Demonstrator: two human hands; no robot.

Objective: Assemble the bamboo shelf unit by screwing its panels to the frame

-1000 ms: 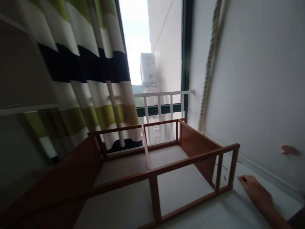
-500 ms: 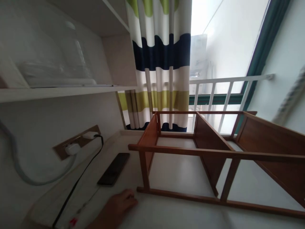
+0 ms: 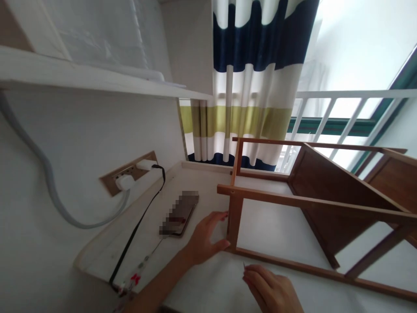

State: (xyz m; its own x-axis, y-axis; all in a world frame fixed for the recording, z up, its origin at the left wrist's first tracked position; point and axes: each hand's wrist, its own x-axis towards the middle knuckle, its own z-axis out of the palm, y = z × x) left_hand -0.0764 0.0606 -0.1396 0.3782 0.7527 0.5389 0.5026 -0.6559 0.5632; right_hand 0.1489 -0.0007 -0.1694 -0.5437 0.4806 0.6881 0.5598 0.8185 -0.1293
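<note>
Wooden shelf frame point(image 3: 312, 203): lower right, on desk point(image 3: 210, 284). Left hand point(image 3: 202, 240): spread, at its left end. Right hand point(image 3: 273, 288): pinching thin screw-like piece point(image 3: 244, 264). Step, seemingly: positioning piece; next calls for steady alignment.

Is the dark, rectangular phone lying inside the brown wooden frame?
No, the dark, rectangular phone lies on the white flat surface outside the brown wooden frame, beyond the end where the left hand is.
</note>
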